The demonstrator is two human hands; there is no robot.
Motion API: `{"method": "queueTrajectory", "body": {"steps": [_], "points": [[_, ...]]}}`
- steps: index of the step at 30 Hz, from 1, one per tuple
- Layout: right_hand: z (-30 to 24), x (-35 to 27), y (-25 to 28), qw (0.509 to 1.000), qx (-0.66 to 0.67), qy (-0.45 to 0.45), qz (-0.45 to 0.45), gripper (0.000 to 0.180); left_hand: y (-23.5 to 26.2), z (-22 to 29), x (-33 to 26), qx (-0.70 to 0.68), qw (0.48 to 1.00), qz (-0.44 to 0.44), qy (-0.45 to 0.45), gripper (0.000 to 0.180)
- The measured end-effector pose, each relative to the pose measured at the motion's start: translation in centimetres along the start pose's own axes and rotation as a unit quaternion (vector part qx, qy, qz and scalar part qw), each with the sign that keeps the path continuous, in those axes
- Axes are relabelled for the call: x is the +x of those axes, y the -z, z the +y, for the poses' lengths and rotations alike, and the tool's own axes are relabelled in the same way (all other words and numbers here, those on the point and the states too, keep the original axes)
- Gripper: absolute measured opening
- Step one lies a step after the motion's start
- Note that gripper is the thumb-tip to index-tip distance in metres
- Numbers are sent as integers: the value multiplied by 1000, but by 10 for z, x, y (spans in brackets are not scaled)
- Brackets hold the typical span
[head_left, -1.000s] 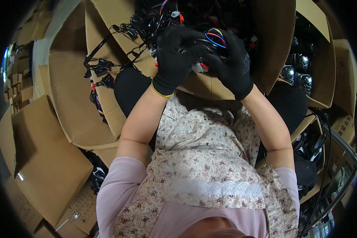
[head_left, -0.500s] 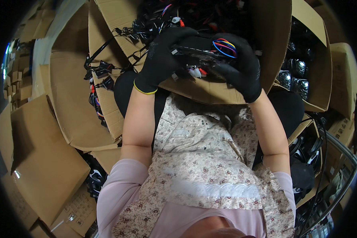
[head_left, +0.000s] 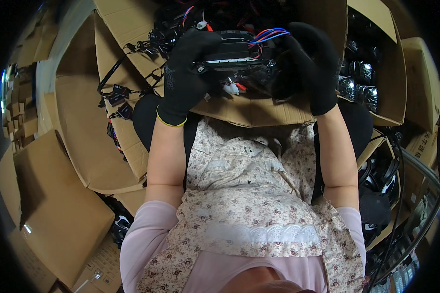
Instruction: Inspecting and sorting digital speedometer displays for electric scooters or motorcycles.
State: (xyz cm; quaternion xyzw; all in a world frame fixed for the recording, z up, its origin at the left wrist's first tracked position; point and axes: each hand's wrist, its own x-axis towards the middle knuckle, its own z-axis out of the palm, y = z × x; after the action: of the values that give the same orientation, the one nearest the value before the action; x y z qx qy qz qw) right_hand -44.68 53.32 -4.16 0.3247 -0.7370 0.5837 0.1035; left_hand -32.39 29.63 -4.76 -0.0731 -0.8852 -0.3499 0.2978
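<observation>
Both my hands wear black gloves. My left hand [head_left: 188,66] is closed around the left end of a long black controller box [head_left: 230,49], which has a pale strip along its near edge. Red and blue wires [head_left: 269,35] come off the box's right side and run out taut to my right hand [head_left: 319,68]. Its fingertips are closed at the wire ends, though the dark gloves partly hide the pinch. Below the box hang a white connector and a red one [head_left: 233,88]. All this is above an open cardboard box [head_left: 259,111] holding a dark tangle of wired parts.
At the right, a carton [head_left: 391,93] holds several plastic-wrapped black items [head_left: 364,72]. Wired black parts [head_left: 118,95] hang over the flap at the left. A large carton [head_left: 58,205] stands at lower left; a metal-framed rack [head_left: 428,180] is at lower right.
My right hand has moved off the box, to the right and up. The looped wires are now drawn out straight toward it. The controller box has turned to show its flat side.
</observation>
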Motion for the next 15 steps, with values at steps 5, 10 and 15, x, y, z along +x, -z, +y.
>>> {"method": "queueTrajectory", "body": {"steps": [5,10,15], "points": [[-5,4,-2,996,-48,73,-4,44,-3,5,-1,-53,998,21,36,70],[-37,-2,-15,942,-195,242,-124,54,-9,16,4,19,1000,5,18,85],[-9,-19,-36,953,-133,249,-111,44,-6,23,7,4,999,-30,-26,98]]}}
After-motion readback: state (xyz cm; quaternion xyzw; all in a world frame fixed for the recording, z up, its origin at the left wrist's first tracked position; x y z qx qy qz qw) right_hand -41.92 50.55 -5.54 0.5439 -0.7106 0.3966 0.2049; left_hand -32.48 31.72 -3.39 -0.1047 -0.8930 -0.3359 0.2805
